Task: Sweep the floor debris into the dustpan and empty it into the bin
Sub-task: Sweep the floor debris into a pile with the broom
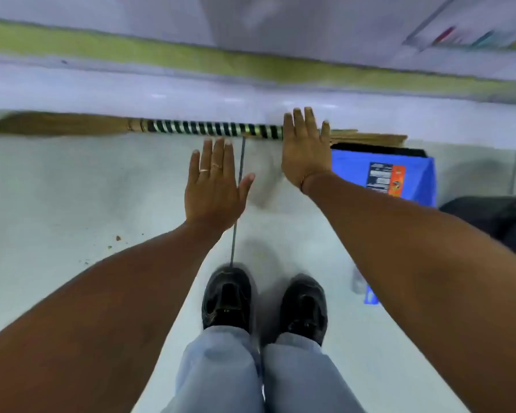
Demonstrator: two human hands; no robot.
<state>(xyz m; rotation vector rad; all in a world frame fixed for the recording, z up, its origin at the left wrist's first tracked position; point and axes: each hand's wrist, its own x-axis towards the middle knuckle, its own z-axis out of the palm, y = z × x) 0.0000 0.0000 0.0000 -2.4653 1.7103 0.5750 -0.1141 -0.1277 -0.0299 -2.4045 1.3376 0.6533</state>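
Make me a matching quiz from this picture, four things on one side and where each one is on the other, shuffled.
Things:
1. broom
2. debris
3. blue bin
4. shoes

Places:
A. under the right forearm, by the wall
B. bottom middle, on the floor
C. lying flat along the wall base
D. on the floor left of the left forearm

Pairs: 1-C, 2-D, 3-A, 4-B

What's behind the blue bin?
Behind the blue bin, flat brown cardboard leans by the wall. The bin covers its lower part; the right hand hides its left end.
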